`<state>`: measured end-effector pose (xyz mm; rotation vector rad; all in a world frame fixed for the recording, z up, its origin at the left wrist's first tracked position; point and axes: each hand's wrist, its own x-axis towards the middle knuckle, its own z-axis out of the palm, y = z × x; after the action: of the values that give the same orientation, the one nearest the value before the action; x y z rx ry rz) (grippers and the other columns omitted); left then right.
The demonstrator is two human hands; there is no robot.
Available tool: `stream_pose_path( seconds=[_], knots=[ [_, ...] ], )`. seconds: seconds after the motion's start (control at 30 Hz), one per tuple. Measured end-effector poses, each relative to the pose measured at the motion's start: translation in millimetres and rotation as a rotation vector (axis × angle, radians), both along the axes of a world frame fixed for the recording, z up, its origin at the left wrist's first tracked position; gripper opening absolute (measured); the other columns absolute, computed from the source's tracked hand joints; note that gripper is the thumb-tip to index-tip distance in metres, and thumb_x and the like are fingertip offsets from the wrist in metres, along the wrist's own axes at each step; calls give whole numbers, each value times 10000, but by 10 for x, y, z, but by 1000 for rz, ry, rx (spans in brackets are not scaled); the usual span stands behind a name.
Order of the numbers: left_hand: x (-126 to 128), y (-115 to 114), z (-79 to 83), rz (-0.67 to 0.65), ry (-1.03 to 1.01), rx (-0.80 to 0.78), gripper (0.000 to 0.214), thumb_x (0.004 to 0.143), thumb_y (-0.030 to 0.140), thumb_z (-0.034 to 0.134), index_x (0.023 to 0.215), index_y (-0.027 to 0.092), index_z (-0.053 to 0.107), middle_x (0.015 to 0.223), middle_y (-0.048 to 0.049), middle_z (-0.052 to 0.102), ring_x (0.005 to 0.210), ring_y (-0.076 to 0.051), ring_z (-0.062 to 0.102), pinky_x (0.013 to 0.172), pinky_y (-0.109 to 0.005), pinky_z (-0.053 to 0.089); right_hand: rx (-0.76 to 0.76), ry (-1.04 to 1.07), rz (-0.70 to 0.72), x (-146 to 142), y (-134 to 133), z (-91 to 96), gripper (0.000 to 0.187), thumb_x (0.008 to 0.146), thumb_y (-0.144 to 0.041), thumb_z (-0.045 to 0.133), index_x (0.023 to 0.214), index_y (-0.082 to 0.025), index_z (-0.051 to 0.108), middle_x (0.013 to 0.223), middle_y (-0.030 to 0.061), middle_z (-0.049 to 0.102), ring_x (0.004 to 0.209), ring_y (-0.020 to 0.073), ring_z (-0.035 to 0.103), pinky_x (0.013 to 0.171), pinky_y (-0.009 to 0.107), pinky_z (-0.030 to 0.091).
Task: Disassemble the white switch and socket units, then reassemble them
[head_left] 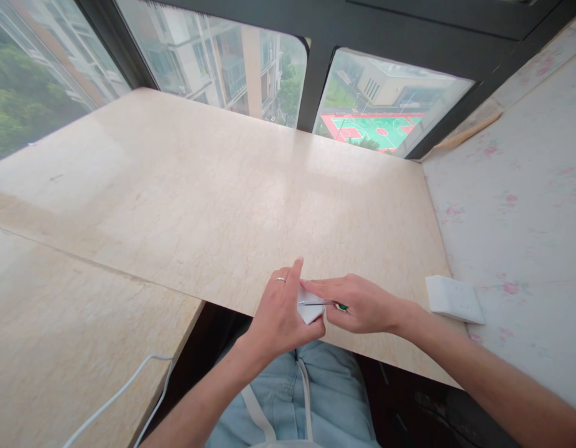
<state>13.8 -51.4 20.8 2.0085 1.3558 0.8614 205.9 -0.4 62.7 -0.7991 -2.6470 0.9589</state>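
My left hand (pixel 285 308) grips a small white flat-sided piece (pixel 311 308) between thumb and fingers, its index finger stretched forward. Most of the piece is hidden, so its kind is not clear. My right hand (pixel 356 303) is closed around a screwdriver (pixel 320 303) with a thin metal shaft and a bit of green handle showing. The shaft points left across the face of the white piece. Both hands are close together above the front edge of the beige stone-patterned counter (pixel 250 205).
A white wall socket (pixel 455 300) sits at the right beside the floral wall (pixel 507 236). A white cable (pixel 115 398) lies over the counter's edge at the lower left. Dark-framed windows (pixel 311 81) stand at the back. My legs in light blue trousers (pixel 292 398) are below.
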Motion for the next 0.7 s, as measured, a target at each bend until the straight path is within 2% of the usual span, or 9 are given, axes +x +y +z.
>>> stream_pose_path(
  seconds=[0.07,0.13,0.2,0.3,0.43,0.57,0.7],
  knots=[
    [14,-26,9,-63,-16,-26,1006,644,273,677,1523,135,209,1199,-168,574,1133,-346,544,961,-541,490,-53,-27,1,-4,26,61,385,874,-130,449,1171,-145,693,928,83,763,744,172,674,685,285,493],
    [22,-49,21,-76,-36,-77,1018,638,285,683,1527,134,211,1204,-170,578,1148,-353,549,974,-551,485,-158,-22,10,7,40,129,328,876,-137,460,1090,-154,709,813,32,727,652,133,604,647,257,455],
    [20,-57,35,-36,-45,-150,1013,650,316,694,1528,128,225,1214,-181,568,1169,-365,545,979,-565,480,-251,2,19,29,32,183,375,853,-149,497,1181,-159,679,883,25,731,668,120,584,667,248,449],
    [12,-43,55,5,-53,-260,1026,652,347,718,1533,141,233,1260,-194,542,1200,-377,531,990,-584,471,-298,-16,-8,56,-3,215,473,822,-177,546,1287,-152,632,999,51,748,705,129,596,695,260,456],
    [11,-11,78,-4,-55,-309,1052,641,346,739,1537,138,229,1301,-204,530,1250,-394,505,1034,-607,439,-262,-81,-36,51,-36,188,483,785,-178,557,1257,-158,654,959,52,755,716,147,611,694,269,456],
    [1,9,83,-8,-45,-271,1007,665,340,739,1527,143,258,1285,-194,551,1246,-390,517,1043,-611,432,-154,-136,-49,18,-47,137,667,774,-207,538,1434,-108,508,907,78,754,694,185,623,663,299,464],
    [-18,24,65,8,-41,-235,973,681,327,734,1513,105,281,1252,-194,573,1205,-360,550,1027,-574,459,-77,-134,-26,-28,-61,111,617,786,-194,504,1400,-142,527,902,71,742,710,194,641,652,299,464]
  ],
)
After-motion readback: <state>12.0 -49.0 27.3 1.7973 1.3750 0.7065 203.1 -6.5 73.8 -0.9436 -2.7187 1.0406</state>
